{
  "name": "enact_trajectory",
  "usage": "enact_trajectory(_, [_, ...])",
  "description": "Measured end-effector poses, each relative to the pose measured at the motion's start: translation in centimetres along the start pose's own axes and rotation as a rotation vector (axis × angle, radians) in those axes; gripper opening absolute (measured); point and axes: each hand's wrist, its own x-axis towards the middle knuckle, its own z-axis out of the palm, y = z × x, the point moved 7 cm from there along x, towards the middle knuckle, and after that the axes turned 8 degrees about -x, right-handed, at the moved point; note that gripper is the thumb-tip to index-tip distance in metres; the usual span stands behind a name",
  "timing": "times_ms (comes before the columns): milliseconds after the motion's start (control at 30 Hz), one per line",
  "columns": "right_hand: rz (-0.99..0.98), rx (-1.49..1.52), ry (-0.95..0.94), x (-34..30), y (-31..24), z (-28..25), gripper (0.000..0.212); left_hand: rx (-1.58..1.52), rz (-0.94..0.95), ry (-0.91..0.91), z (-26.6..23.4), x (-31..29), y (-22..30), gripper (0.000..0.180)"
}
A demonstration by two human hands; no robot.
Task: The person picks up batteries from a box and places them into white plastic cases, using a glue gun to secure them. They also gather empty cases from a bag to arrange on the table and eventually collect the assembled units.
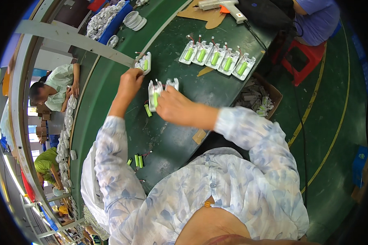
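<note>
My left hand [130, 85] is closed on the near end of a white plastic housing [147, 62] with a green battery cell inside. My right hand [175, 107] has its fingers bent together over a second white housing [151, 90], which also has a green cell in it; what the fingertips grip is hidden. Another white housing [172, 83] shows just beyond the right knuckles. Beside the second housing, a loose green battery cell [148, 110] lies on the dark green table [171, 141].
Several filled white housings [214, 57] with wires stand in a row at the far right. A glue gun [227, 9] lies on cardboard behind them. More green cells [139, 161] lie near my left forearm. An open carton [270, 96] sits below the table's right edge. Other people work nearby.
</note>
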Motion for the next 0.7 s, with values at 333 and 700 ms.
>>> enact_trajectory(333, [1.032, 0.160, -0.084, -27.2, 3.1, -11.0, 0.011, -0.623, 0.375, -0.701, 7.8, -3.3, 27.9, 0.014])
enact_trajectory(700, [1.258, -0.172, -0.462, -45.0, 7.0, 3.5, 0.011, 0.147, 0.561, -0.769, 34.6, -3.0, 30.0, 0.014])
